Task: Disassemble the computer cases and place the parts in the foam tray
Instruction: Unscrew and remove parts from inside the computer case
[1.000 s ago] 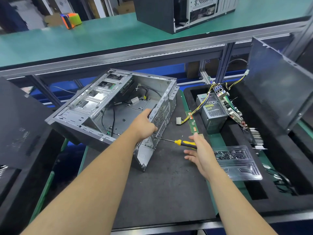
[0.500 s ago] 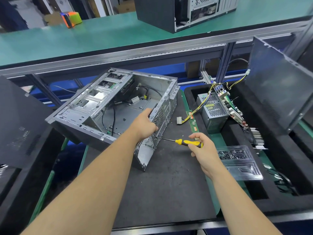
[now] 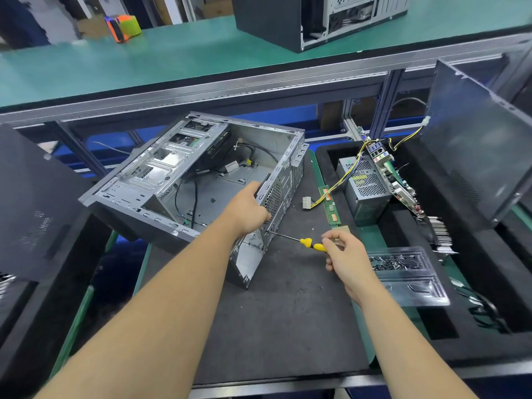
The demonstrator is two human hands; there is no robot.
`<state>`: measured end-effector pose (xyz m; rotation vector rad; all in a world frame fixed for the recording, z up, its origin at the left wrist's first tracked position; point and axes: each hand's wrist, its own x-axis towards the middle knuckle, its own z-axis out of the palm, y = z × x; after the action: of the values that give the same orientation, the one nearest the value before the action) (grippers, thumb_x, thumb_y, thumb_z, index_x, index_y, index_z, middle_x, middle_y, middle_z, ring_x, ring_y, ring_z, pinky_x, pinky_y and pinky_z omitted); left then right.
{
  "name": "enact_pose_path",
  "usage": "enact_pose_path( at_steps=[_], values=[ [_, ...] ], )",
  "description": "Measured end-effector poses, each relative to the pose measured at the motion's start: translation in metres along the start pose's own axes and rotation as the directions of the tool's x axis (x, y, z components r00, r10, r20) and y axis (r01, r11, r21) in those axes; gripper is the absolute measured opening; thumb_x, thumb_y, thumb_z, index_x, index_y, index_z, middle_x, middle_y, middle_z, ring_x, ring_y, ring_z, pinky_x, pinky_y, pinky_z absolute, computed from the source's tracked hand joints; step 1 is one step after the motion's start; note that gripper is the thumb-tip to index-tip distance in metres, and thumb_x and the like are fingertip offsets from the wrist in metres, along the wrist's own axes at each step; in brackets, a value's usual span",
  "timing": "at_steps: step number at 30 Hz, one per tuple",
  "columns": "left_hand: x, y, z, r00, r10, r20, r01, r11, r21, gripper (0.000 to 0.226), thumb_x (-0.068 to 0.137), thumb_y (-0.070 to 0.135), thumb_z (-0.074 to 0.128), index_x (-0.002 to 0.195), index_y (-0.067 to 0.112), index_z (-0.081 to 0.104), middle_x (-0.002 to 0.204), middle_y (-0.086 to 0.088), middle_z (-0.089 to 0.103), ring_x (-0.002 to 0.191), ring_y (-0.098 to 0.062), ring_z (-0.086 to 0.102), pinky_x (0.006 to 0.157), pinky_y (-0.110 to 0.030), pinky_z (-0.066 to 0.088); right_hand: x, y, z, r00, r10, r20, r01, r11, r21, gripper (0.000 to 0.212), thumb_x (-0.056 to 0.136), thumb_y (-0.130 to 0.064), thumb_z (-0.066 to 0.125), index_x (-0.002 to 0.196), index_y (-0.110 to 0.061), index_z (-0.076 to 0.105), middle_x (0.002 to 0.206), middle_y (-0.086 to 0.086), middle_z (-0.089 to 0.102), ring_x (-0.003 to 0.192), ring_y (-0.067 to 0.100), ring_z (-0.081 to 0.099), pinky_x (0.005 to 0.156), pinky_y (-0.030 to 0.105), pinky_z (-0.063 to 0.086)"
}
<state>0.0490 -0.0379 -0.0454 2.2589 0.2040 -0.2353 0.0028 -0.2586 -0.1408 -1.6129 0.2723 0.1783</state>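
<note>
Computer case (image 3: 201,180), table centre, tipped: left hand (image 3: 249,211) grips its rear edge, apparently steadying. Right hand (image 3: 345,254) pinches screwdriver (image 3: 305,242), tip at rear panel. Foam tray (image 3: 475,254), three o'clock.

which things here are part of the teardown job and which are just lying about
In use: open computer case, screwdriver, left hand, right hand, foam tray, power supply, motherboard, RAM stick.
Lying about: orange-green object, second case on the shelf.

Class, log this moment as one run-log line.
left hand: grips open computer case rear edge | right hand: holds yellow screwdriver, tip at case | stage: unscrewing
</note>
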Motion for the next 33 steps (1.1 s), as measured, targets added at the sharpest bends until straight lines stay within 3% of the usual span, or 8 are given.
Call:
enact_pose_path(
  at_steps=[7,10,13,15,20,26,29,33],
  values=[
    [-0.001,0.001,0.0,1.0,-0.001,0.0,0.001,1.0,0.0,0.057,0.086,-0.002,0.065,0.135,0.023,0.052,0.104,-0.008,0.069,0.076,-0.024,0.059,0.068,-0.032,0.048,-0.001,-0.002,-0.002,0.999,-0.021,0.048,0.013,0.987,0.16,0.028,0.089,0.003,0.068,0.099,-0.024,0.068,0.098,0.006,0.057,0.071,0.018,0.057,0.071,0.035,0.051],
    [-0.001,0.001,0.0,1.0,-0.002,-0.002,0.002,1.0,0.0,0.057,0.086,-0.002,0.065,0.136,0.023,0.052,0.103,-0.008,0.069,0.073,-0.022,0.058,0.067,-0.031,0.048,-0.002,-0.009,0.004,0.998,0.051,0.042,-0.057,0.983,0.172,0.003,0.097,-0.021,0.064,0.094,-0.019,0.065,0.092,0.002,0.061,0.077,0.02,0.063,0.061,0.033,0.054],
    [-0.002,0.001,0.0,1.0,0.0,0.0,0.0,1.0,0.006,0.057,0.087,-0.002,0.066,0.135,0.023,0.051,0.101,-0.008,0.068,0.067,-0.018,0.056,0.06,-0.028,0.044,0.0,-0.01,0.003,0.986,0.166,0.022,-0.161,0.974,-0.162,0.036,0.103,-0.042,0.042,0.091,-0.014,0.061,0.071,0.005,0.063,0.051,0.021,0.054,0.044,0.025,0.042],
    [-0.002,0.002,0.0,1.0,0.004,-0.001,-0.004,1.0,0.014,0.056,0.087,-0.002,0.066,0.135,0.022,0.051,0.101,-0.008,0.067,0.068,-0.018,0.055,0.061,-0.029,0.046,0.0,-0.006,0.002,0.992,0.128,0.003,-0.121,0.951,-0.285,0.036,0.103,-0.037,0.042,0.091,-0.01,0.061,0.062,0.005,0.056,0.049,0.019,0.046,0.046,0.023,0.035],
    [-0.002,0.002,0.0,1.0,0.005,-0.008,-0.005,1.0,0.015,0.056,0.087,-0.001,0.067,0.135,0.022,0.052,0.1,-0.004,0.067,0.067,-0.016,0.055,0.061,-0.028,0.044,-0.003,-0.007,0.003,0.999,-0.024,-0.039,0.024,1.0,0.0,0.003,0.095,-0.021,0.066,0.092,-0.022,0.065,0.082,-0.001,0.063,0.059,0.011,0.049,0.06,0.031,0.042],
    [-0.002,0.003,0.0,1.0,0.007,-0.004,-0.007,1.0,0.013,0.058,0.087,-0.002,0.067,0.138,0.021,0.05,0.105,-0.007,0.067,0.071,-0.018,0.056,0.064,-0.03,0.046,-0.001,-0.008,0.003,0.999,0.012,0.034,-0.018,0.985,0.174,0.017,0.091,-0.01,0.072,0.102,-0.022,0.065,0.102,0.01,0.054,0.078,0.019,0.057,0.063,0.031,0.053],
    [-0.002,0.002,0.0,1.0,0.008,-0.002,-0.008,1.0,0.014,0.057,0.087,-0.003,0.066,0.137,0.021,0.051,0.102,-0.008,0.066,0.071,-0.019,0.055,0.065,-0.03,0.046,0.0,-0.006,0.004,0.986,0.167,0.011,-0.167,0.98,0.106,0.024,0.099,-0.039,0.059,0.096,-0.015,0.062,0.081,0.01,0.06,0.054,0.018,0.053,0.046,0.028,0.045],
    [-0.002,0.002,0.0,1.0,0.009,-0.006,-0.009,1.0,0.011,0.055,0.087,-0.003,0.065,0.135,0.02,0.052,0.098,-0.008,0.067,0.07,-0.019,0.055,0.066,-0.031,0.047,0.002,0.001,0.002,0.985,0.169,0.014,-0.17,0.984,0.061,0.029,0.103,-0.03,0.05,0.087,-0.009,0.062,0.066,0.008,0.047,0.047,0.015,0.036,0.043,0.024,0.031]
  ],
)
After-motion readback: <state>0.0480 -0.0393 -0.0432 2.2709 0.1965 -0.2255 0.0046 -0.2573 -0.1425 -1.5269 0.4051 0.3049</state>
